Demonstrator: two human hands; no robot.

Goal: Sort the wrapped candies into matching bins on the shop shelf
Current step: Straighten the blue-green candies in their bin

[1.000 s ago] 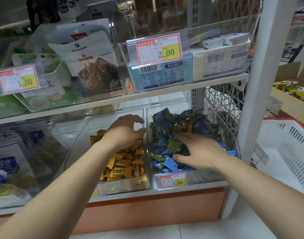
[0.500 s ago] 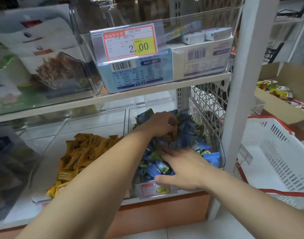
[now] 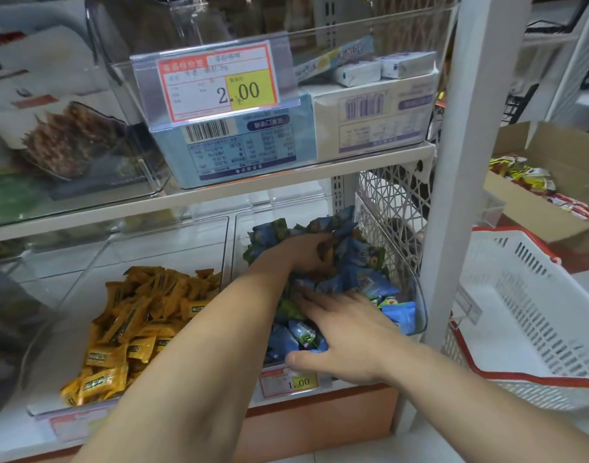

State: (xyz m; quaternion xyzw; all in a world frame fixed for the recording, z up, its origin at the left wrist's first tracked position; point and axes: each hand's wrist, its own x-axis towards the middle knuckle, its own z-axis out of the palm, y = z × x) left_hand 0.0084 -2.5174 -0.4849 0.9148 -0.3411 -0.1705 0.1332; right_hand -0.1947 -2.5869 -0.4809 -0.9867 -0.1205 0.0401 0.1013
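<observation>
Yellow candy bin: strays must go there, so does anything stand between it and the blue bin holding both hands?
Only the bins' clear side walls, standing between the blue candies and the yellow candies. The left forearm reaches over them; nothing else visible blocks the way.

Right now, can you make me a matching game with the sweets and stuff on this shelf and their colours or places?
1. left bin candies
2. right bin candies
3. basket
4. 2.00 price tag

A. white with a red rim
B. on the upper shelf's bin
C. yellow-orange wrappers
D. blue wrappers

Pairs: 1-C, 2-D, 3-A, 4-B.
</observation>
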